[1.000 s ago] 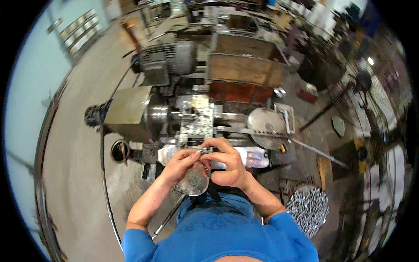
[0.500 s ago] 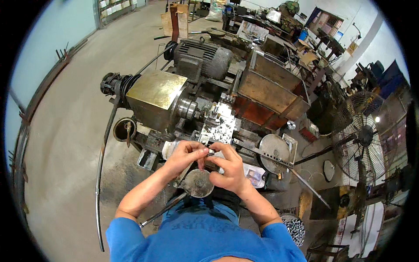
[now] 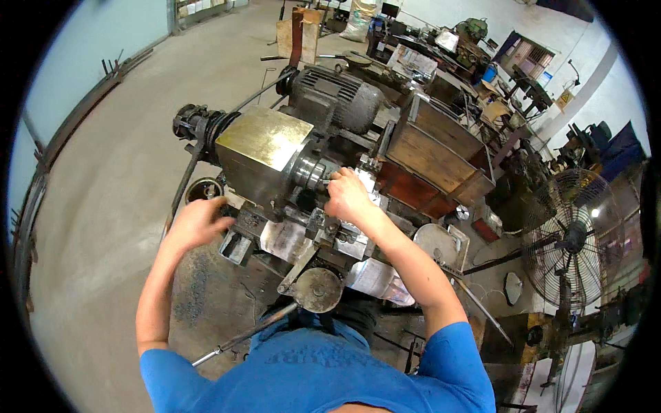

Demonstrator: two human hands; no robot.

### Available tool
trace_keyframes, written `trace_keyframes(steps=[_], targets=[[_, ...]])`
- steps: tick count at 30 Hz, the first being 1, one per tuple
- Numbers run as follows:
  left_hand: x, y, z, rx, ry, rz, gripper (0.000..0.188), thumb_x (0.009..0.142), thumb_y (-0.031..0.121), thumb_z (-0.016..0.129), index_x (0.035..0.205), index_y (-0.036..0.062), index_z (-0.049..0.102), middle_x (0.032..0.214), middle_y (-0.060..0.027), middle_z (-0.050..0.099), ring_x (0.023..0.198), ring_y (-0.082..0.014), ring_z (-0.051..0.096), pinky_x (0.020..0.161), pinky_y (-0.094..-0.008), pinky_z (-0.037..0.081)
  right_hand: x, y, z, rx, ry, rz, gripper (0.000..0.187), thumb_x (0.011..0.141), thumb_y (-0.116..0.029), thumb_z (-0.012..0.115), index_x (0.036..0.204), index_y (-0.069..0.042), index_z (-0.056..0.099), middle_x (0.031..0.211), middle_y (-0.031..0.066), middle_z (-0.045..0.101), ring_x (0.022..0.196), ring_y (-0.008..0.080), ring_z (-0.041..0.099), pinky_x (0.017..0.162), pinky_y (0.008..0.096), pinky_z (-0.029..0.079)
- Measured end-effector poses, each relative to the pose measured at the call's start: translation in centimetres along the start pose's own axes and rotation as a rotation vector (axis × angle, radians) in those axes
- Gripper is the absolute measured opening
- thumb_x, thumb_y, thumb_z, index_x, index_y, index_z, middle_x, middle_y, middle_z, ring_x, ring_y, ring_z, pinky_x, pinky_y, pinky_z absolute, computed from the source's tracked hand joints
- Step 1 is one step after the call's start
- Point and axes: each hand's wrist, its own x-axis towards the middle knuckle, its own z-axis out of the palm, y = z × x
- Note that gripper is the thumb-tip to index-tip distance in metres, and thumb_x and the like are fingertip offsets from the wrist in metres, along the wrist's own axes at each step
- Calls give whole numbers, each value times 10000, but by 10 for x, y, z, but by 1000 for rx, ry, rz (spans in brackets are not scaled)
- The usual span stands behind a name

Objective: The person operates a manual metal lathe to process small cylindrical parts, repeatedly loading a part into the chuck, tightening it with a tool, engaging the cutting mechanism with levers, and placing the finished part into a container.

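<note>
At the spindle chuck (image 3: 308, 172) of a small lathe, my right hand (image 3: 348, 197) pinches a small metal part (image 3: 327, 181) against the chuck's front. Most of that part is hidden by the fingers. My left hand (image 3: 198, 224) is out to the left, thumb and fingers apart, holding nothing, near a round metal pot (image 3: 204, 184) beside the headstock. Above it stands the headstock with its brass-coloured cover plate (image 3: 265, 138). The carriage (image 3: 351, 242) lies under my right wrist, and a round metal disc (image 3: 317, 290) sits nearest my body.
Behind the headstock is a finned motor (image 3: 335, 98). A large wood-sided box (image 3: 435, 150) stands to its right. A long rod (image 3: 244, 335) slopes toward my left side. On the right are a round tray (image 3: 435, 246) and a caged fan (image 3: 571, 237).
My hands have parted from around the small part. The right has gone forward to the chuck with it, and the left has swung left and opened. The whole view has shifted slightly.
</note>
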Motion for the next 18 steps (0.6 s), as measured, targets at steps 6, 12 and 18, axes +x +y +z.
trace_keyframes(steps=[6,12,18], targets=[[-79,-114,-8,315,162,-431,407,725,244,658,1063,27,589,786,-205,621,768,-350,610,682,-434,473,29,16,43,7,-136,2,259,538,-221,599,651,6,649,746,176,624,839,312,574,828,342,434],[-114,-135,37,-276,179,-626,237,746,150,671,825,-25,531,599,-121,577,529,-222,596,506,-354,464,31,8,42,359,60,179,267,496,-155,562,608,86,592,708,291,574,741,441,561,738,436,477],[-97,-160,64,358,283,-530,237,727,178,661,796,-26,562,640,-187,594,634,-314,617,588,-416,485,34,3,35,499,147,389,231,534,-128,530,604,87,579,868,316,540,805,464,544,742,462,469]])
